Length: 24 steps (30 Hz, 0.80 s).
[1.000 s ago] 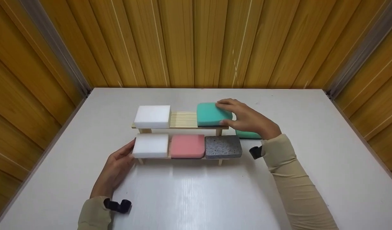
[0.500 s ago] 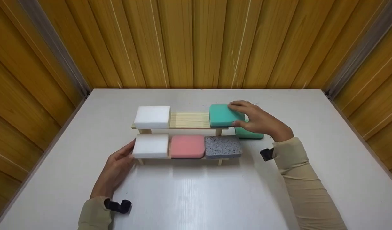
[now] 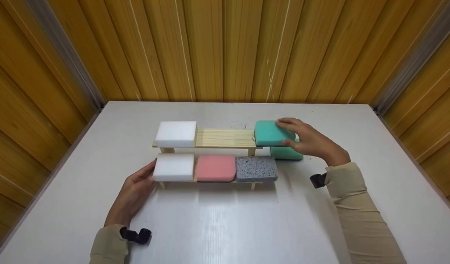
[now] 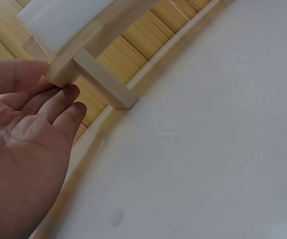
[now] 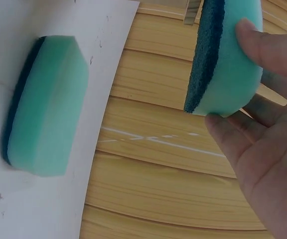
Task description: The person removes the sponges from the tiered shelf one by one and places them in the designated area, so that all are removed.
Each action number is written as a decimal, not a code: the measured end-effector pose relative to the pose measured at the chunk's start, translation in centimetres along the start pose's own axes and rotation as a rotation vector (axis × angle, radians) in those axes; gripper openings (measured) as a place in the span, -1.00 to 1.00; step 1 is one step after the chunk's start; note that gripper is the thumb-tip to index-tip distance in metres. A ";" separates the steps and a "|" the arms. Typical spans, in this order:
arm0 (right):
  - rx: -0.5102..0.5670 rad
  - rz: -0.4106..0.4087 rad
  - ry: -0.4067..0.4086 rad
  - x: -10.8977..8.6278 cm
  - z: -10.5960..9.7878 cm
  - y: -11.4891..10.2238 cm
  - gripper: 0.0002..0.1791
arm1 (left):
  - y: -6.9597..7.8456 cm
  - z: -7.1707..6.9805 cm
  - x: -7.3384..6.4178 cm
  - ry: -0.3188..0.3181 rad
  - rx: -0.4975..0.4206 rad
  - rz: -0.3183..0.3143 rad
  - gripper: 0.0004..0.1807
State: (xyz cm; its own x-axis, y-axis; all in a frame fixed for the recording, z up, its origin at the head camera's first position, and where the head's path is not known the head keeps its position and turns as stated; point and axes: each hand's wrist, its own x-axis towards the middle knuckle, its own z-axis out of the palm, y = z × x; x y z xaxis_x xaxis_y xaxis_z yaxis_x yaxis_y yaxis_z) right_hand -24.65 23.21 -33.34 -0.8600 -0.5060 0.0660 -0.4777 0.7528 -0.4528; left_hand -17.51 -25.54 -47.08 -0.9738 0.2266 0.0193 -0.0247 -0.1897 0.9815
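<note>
My right hand (image 3: pixel 313 141) grips a green sponge (image 3: pixel 271 132) with a dark scouring layer underneath, thumb and fingers on its sides. The sponge overhangs the right end of the upper tier of a small two-tier wooden rack (image 3: pixel 225 138). In the right wrist view, a second green sponge (image 5: pixel 54 107) lies on the table below it. My left hand (image 3: pixel 133 189) pinches the left end of the lower tier; in the left wrist view its thumb and fingers meet the plank's end (image 4: pixel 61 74) beside a leg. A white sponge (image 3: pixel 173 167) sits there, close to my fingers.
Another white sponge (image 3: pixel 176 134) sits on the upper tier's left end. On the lower tier, a pink sponge (image 3: pixel 216 168) and a grey speckled block (image 3: pixel 257 168) stand side by side. A wood-patterned wall (image 3: pixel 225 47) rises behind the white table (image 3: pixel 217 227).
My right hand has moved the green sponge rightward along the upper tier until it overhangs the end, baring more of the plank. The left hand stays in place.
</note>
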 end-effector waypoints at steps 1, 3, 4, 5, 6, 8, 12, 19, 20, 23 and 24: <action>0.000 -0.003 0.003 -0.1 0.0 0.1 -0.32 | 0.0 0.0 0.0 -0.001 0.007 -0.002 -0.30; 0.001 -0.008 0.010 -0.2 0.0 0.4 -0.32 | 0.0 0.0 -0.1 0.001 0.010 -0.006 -0.30; 0.000 -0.008 0.014 -0.3 0.0 0.5 -0.32 | -0.1 0.0 -0.1 0.003 0.009 -0.007 -0.31; 0.001 -0.008 0.017 -0.3 -0.1 0.6 -0.32 | -0.1 -0.1 -0.1 0.004 0.006 -0.008 -0.31; 0.001 -0.009 0.020 -0.4 -0.1 0.7 -0.32 | -0.1 -0.1 -0.1 0.008 0.002 -0.010 -0.31; 0.001 -0.008 0.021 -0.5 -0.1 0.9 -0.32 | -0.1 -0.1 0.0 0.013 -0.016 -0.013 -0.31; 0.016 0.000 0.024 -0.8 -0.1 1.3 -0.33 | -0.1 0.0 0.1 0.008 -0.018 -0.017 -0.30; 0.026 0.017 0.038 -1.3 -0.2 1.7 -0.33 | 0.0 -0.1 0.1 -0.001 -0.008 -0.005 -0.30; 0.027 0.019 0.037 -1.3 -0.2 1.8 -0.33 | 0.0 -0.1 0.1 0.001 -0.014 -0.006 -0.31; 0.027 0.022 0.033 -1.5 -0.2 2.1 -0.33 | -0.1 -0.1 0.1 0.003 -0.024 -0.004 -0.31; 0.027 0.025 0.032 -1.5 -0.2 2.2 -0.33 | -0.1 -0.1 0.1 0.007 -0.027 -0.004 -0.31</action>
State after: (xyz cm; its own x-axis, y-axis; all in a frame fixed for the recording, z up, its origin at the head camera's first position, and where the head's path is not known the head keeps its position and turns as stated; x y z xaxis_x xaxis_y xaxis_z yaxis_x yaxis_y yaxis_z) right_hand -24.42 25.70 -34.29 -0.8770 -0.4734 0.0825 -0.4515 0.7531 -0.4786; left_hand -17.60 -25.59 -47.19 -0.9752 0.2211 0.0142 -0.0344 -0.2146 0.9761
